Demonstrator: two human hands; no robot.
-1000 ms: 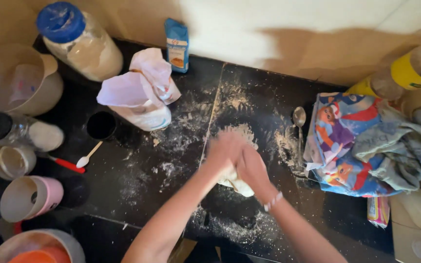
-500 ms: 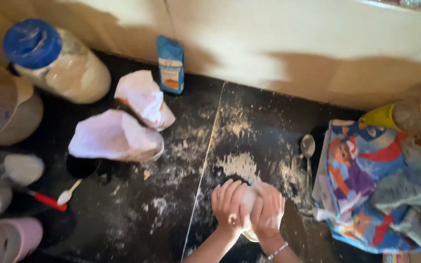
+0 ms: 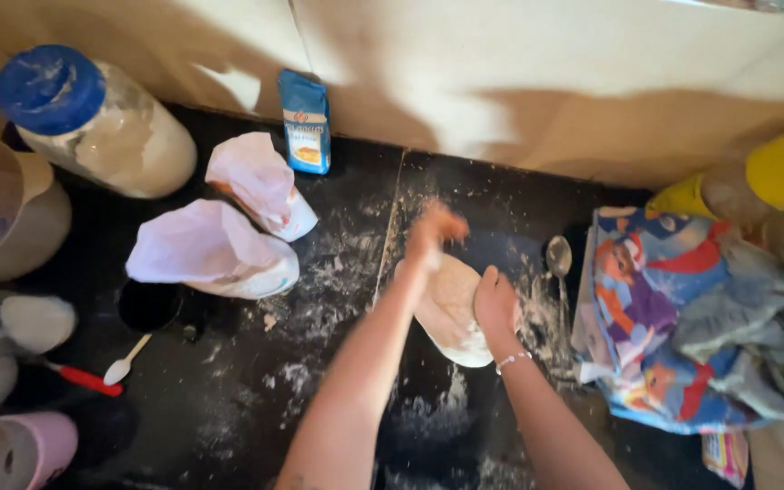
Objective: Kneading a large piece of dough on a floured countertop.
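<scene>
Dough [image 3: 451, 313]: pale flattened oval, on dark floured counter [image 3: 229, 408], landmark for everything below.

Left hand [image 3: 435, 234]: at dough's upper-left edge, motion-blurred, fingers look loosely curled; touching or just above, cannot tell. Not clenched around anything visible.

Right hand [image 3: 495, 301]: on dough's right edge, fingers wrapped onto the rim, gripping dough. Bead bracelet [image 3: 512, 360] at the wrist.

Around dough:
- right, just beside: metal spoon [image 3: 559, 263], then patterned cloth [image 3: 673, 327] with grey cloth on top
- left, near: two white paper bags [image 3: 220, 245], tops folded over
- above-left, against wall: small blue packet [image 3: 307, 122]
- far left: big jar with blue lid [image 3: 93, 122], white spoon with red handle [image 3: 93, 374], pink cup [image 3: 20, 451]
- far right: yellow-capped containers [image 3: 755, 186]

Loose flour scattered all round dough, thickest above and below.

Handling judgement: soft, pliable, light; stretches and sags if lifted by one edge, tears if pulled thin. Likely tacky where unfloured, floured skin slides easily on counter. Best hold: both hands, opposite edges, or palms flat underneath. No pinching at thin rim.
</scene>
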